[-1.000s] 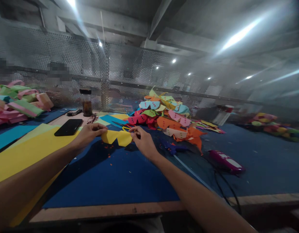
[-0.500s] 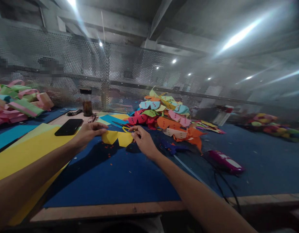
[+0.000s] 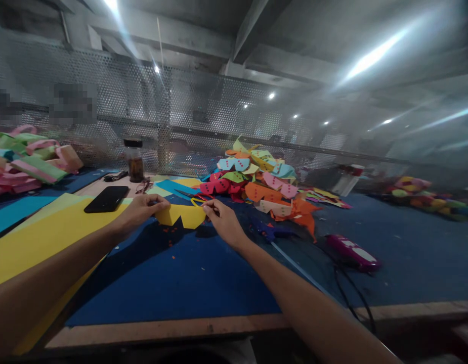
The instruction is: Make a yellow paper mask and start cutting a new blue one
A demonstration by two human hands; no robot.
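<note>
A yellow paper mask-shaped cutout [image 3: 184, 216], with a V notch in its lower edge, is held up between both hands above the blue table. My left hand [image 3: 144, 210] pinches its left end and my right hand [image 3: 220, 217] pinches its right end. Scissors with yellow handles [image 3: 197, 201] lie just behind the cutout, partly hidden by it and by my right fingers. Beyond my right hand rises a pile of colourful paper cutouts [image 3: 264, 182], several with small red dots. Orange paper scraps are scattered below the cutout.
Yellow paper sheets [image 3: 36, 237] lie under my left arm, with a black phone [image 3: 107, 199] on them. A lidded jar [image 3: 135, 162] stands behind. On the right lie a blue glue gun [image 3: 271, 230] and a purple device [image 3: 351, 253] with a black cable. Folded paper strips [image 3: 36, 162] are heaped far left.
The yellow cutout has shifted slightly left and turned a little, and its notch now looks different. Both hands keep their hold at its ends.
</note>
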